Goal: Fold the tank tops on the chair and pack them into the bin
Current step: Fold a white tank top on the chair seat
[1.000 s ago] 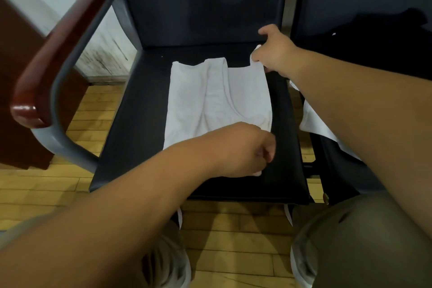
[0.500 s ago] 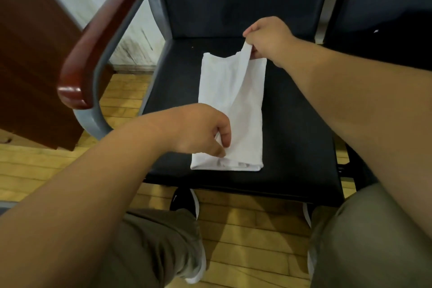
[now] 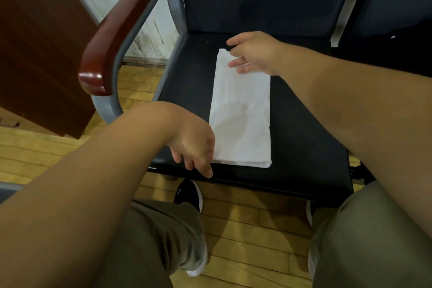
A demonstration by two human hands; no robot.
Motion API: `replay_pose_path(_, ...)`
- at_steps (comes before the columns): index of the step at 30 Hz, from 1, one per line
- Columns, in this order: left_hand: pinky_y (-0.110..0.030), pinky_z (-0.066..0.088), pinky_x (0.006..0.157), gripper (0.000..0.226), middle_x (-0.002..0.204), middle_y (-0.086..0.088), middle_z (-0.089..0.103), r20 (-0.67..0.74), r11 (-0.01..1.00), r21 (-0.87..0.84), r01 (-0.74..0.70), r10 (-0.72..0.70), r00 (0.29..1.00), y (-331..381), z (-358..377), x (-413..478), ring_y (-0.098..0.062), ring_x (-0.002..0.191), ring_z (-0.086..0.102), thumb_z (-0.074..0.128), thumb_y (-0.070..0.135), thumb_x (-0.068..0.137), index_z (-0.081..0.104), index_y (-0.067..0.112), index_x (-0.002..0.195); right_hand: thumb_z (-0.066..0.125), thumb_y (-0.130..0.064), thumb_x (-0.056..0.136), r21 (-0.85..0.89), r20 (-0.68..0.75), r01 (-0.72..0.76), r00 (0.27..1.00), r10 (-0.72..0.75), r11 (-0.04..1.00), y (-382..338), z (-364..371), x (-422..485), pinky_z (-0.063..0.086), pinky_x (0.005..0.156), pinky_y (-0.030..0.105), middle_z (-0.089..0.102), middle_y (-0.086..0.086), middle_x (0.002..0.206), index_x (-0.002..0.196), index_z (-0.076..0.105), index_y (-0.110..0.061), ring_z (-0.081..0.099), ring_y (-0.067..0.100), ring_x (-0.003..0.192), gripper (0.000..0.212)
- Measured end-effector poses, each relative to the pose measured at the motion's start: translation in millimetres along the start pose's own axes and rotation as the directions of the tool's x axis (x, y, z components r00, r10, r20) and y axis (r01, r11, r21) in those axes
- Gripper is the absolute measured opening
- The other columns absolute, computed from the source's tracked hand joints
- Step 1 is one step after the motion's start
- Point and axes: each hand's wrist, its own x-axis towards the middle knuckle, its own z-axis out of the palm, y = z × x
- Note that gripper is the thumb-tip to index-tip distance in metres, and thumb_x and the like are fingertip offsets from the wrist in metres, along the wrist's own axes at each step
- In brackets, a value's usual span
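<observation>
Loosely, left hand (image 3: pixel 194 147) and right hand (image 3: pixel 253 54) spread their fingers, gripping nothing, near the folded tank top (image 3: pixel 243 119).

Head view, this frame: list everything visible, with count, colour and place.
tank top: 1, white, folded into a long strip on the chair seat
chair: 1, dark seat and back, grey frame, centre
armrest: 1, reddish-brown wood, on the chair's side, left of picture
second chair: 1, dark, right edge
wooden panel: 1, dark brown, upper left
floor: light wood planks, below the chairs
shoe: 1 plainly seen, black toe, under the seat's front
trousers: olive, bottom
left hand: open, at the strip's near left corner
right hand: open, over the strip's far end
</observation>
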Motion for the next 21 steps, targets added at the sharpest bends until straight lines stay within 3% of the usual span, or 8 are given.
replay_pose_path(5, -0.029, 0.062, 0.079, 0.039, 0.094, 0.004, 0.081, -0.115, 0.991, -0.117, 0.058, -0.072, 0.991, 0.7, -2.8, 7.9, -0.011, 0.09, 0.078, 0.068, 0.053, 0.101, 0.078, 0.016, 0.106, 0.063, -0.015, 0.105, -0.101, -0.092, -0.017, 0.996, 0.007, 0.995, 1.4, -5.9, -28.8, 0.066, 0.084, 0.034, 0.067, -0.001, 0.125, 0.13, 0.07, -0.023, 0.077, 0.014, 0.098, 0.026)
replay_pose_path(8, -0.036, 0.066, 0.082, 0.039, 0.092, 0.003, 0.082, -0.279, 0.985, -0.161, 0.062, -0.105, 0.954, 1.0, -3.0, 10.4, -0.014, 0.087, 0.079, 0.065, 0.052, 0.101, 0.077, 0.015, 0.1, 0.061, -0.02, 0.106, -0.303, -0.094, -0.042, 0.996, 0.014, 0.952, 7.6, -12.9, -54.2, 0.064, 0.084, 0.034, 0.066, -0.003, 0.126, 0.127, 0.071, -0.023, 0.073, 0.013, 0.101, 0.024)
replay_pose_path(11, -0.04, 0.067, 0.083, 0.03, 0.097, -0.003, 0.078, -0.403, 0.97, -0.241, 0.035, -0.133, 0.905, 4.7, -0.6, 12.5, -0.017, 0.087, 0.078, 0.065, 0.044, 0.103, 0.07, 0.014, 0.105, 0.061, -0.027, 0.104, -0.471, -0.05, -0.156, 0.987, 0.15, 0.868, 12.9, -20.5, -83.9, 0.064, 0.083, 0.035, 0.07, 0.0, 0.123, 0.128, 0.069, -0.019, 0.073, 0.015, 0.099, 0.026)
replay_pose_path(15, -0.045, 0.067, 0.083, 0.034, 0.106, -0.01, 0.073, -0.438, 0.935, -0.354, 0.02, -0.185, 0.88, 10.7, 15.7, 14.4, -0.025, 0.091, 0.078, 0.067, 0.037, 0.101, 0.061, 0.012, 0.123, 0.063, -0.031, 0.104, -0.47, 0.019, -0.31, 0.932, 0.361, 0.826, 16.6, -14.5, -133.4, 0.065, 0.088, 0.045, 0.074, 0.007, 0.119, 0.14, 0.056, -0.013, 0.076, 0.026, 0.101, 0.04)
replay_pose_path(18, -0.051, 0.067, 0.083, 0.032, 0.113, -0.019, 0.068, -0.432, 0.906, -0.421, 0.034, -0.233, 0.871, 17.3, 33.3, 16.1, -0.035, 0.098, 0.075, 0.067, 0.026, 0.101, 0.053, 0.008, 0.124, 0.062, -0.034, 0.105, -0.472, 0.019, -0.386, 0.895, 0.447, 0.793, 23.4, 4.2, -168.6, 0.063, 0.092, 0.048, 0.072, 0.013, 0.122, 0.147, 0.051, -0.008, 0.074, 0.03, 0.103, 0.051)
replay_pose_path(21, -0.051, 0.067, 0.08, 0.038, 0.107, -0.023, 0.071, -0.457, 0.892, -0.449, 0.058, -0.285, 0.843, 21.9, 47.7, 14.8, -0.036, 0.092, 0.077, 0.069, 0.023, 0.1, 0.05, 0.003, 0.126, 0.064, -0.037, 0.104, -0.358, 0.001, -0.495, 0.848, 0.531, 0.792, 38.1, 22.8, -193.1, 0.062, 0.093, 0.051, 0.068, 0.019, 0.126, 0.155, 0.041, -0.007, 0.071, 0.035, 0.107, 0.063)
